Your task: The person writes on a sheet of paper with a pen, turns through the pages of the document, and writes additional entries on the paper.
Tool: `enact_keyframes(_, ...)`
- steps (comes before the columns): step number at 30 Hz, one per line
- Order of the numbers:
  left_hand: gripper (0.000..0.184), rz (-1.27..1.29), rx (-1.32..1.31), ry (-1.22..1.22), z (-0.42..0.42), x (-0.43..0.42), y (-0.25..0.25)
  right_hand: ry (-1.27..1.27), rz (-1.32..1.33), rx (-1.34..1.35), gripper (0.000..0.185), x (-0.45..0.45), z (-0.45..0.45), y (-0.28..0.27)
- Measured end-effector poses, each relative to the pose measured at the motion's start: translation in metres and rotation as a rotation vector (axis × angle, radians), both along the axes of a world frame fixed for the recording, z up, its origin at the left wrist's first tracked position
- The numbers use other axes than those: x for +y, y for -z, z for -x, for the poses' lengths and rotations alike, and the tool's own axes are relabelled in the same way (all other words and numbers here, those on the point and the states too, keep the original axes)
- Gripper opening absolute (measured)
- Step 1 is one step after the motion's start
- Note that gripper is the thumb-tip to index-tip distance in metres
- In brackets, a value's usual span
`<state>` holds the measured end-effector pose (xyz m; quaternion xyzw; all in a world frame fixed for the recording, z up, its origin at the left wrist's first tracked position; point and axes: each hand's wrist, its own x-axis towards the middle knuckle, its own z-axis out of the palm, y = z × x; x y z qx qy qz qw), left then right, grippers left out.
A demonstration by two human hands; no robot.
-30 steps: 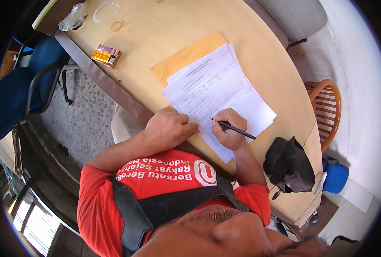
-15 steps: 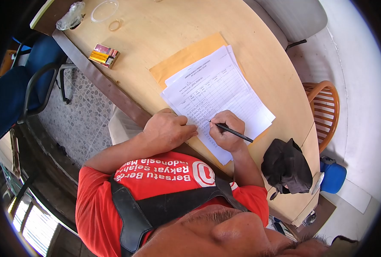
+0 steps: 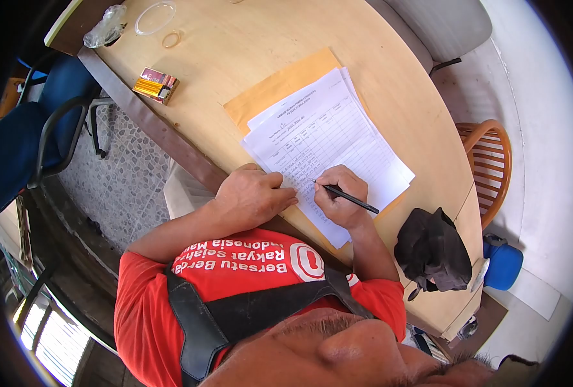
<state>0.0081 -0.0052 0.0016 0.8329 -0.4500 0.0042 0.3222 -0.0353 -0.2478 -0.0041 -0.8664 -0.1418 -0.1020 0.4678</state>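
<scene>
My right hand (image 3: pixel 342 195) grips a black pen (image 3: pixel 357 201), its tip touching the printed form (image 3: pixel 338 132). Rows of handwriting fill part of the form's table, near both hands. Loosely curled, my left hand (image 3: pixel 255 195) rests at the left edge of the papers with no object visible in it. Beneath the stacked white sheets lies a yellow-brown envelope (image 3: pixel 241 106), its upper part sticking out.
On the wooden table (image 3: pixel 396 71) are a cigarette pack with a yellow lighter (image 3: pixel 155 86), a clear plastic bag (image 3: pixel 105 27), clear rings and a black cloth bag (image 3: pixel 433 251). Around it stand a blue office chair (image 3: pixel 64 109) and an orange slatted chair (image 3: pixel 489 171).
The pen's rear end has shifted very slightly, its tip staying on almost the same line of the form. My left hand has hardly moved.
</scene>
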Motion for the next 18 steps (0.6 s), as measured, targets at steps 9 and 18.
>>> enact_keyframes(9,0.014,-0.016,0.007,0.0,-0.0004,0.0001,-0.0019,0.002,-0.006,0.005,0.019,0.0005,-0.0004,-0.0006)
enact_keyframes(18,0.014,-0.015,0.015,-0.001,0.0003,0.0001,0.0006,-0.006,-0.011,0.01,0.019,0.0003,-0.0006,-0.002)
